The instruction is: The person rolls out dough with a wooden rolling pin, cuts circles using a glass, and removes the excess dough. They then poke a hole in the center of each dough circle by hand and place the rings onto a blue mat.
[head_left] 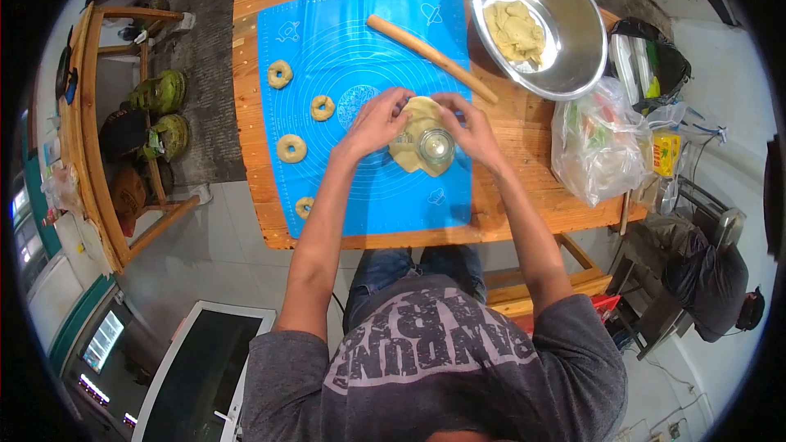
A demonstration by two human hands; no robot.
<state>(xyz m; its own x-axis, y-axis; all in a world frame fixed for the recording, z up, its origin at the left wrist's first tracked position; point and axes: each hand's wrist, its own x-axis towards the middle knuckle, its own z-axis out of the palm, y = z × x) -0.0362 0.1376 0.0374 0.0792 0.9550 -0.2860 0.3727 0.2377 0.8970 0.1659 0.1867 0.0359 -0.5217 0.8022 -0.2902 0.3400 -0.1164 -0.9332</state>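
On the blue baking mat lies a flat, rolled-out sheet of dough point(404, 150) with a ragged lower edge. A round clear glass point(435, 146) stands on its right part. At the sheet's upper left edge, my left hand point(378, 121) has its fingers curled in and pinches the dough. My right hand point(470, 128) grips the upper right edge in the same way, just above the glass. Its fingertips are partly hidden. Beyond both hands, a wooden rolling pin point(430, 57) lies slantwise across the mat's right edge.
Several dough rings, one of them a ring point(291, 148), sit along the left of the blue mat point(327, 205). A steel bowl point(594, 41) holding more dough point(516, 31) stands at the table's back right. Nearer is a filled plastic bag point(602, 143) on the wooden table point(516, 188).
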